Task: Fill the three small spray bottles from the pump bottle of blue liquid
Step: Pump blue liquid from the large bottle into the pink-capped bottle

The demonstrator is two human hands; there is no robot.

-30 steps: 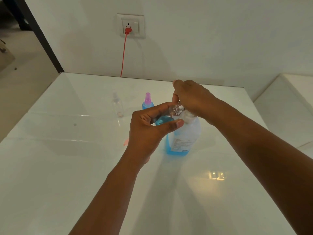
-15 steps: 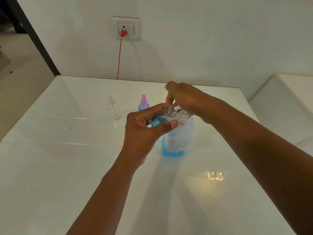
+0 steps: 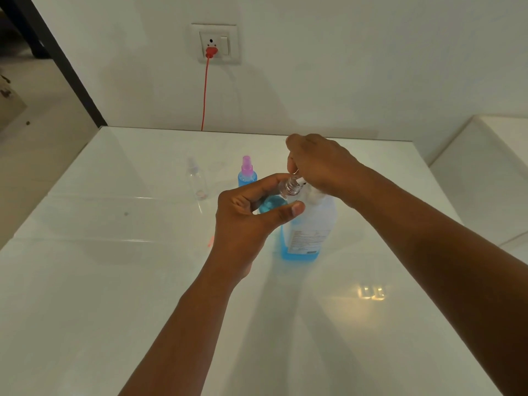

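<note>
Head view, looking down on a glossy white table (image 3: 85,281) set against a white wall.

Left hand (image 3: 245,221): fingers and thumb curled round a small uncapped spray bottle (image 3: 281,195), held tilted above the table. Its threaded clear neck points up and to the right, touching or just under the nozzle of the pump bottle (image 3: 307,230). Blue liquid shows in the lower body of this small bottle, between thumb and fingers.

Right hand (image 3: 320,164): placed on top of the pump head, fingers bent down over it. The pump head itself is largely hidden beneath the hand; how tightly the fingers close on it cannot be told.

Pump bottle: upright on the table, right of centre, white label facing the camera. Blue liquid visible only in the lowest part; the upper body appears clear.

Pink-capped spray bottle (image 3: 247,172): upright on the table behind the left hand, filled with blue liquid, cap fitted.

Clear spray bottle (image 3: 197,178): upright on the table, left of the pink-capped one and apart from it, cap fitted, no blue liquid seen inside.

Wall socket (image 3: 215,44): carries a red plug, with a red cable (image 3: 205,95) dropping behind the far table edge.
</note>
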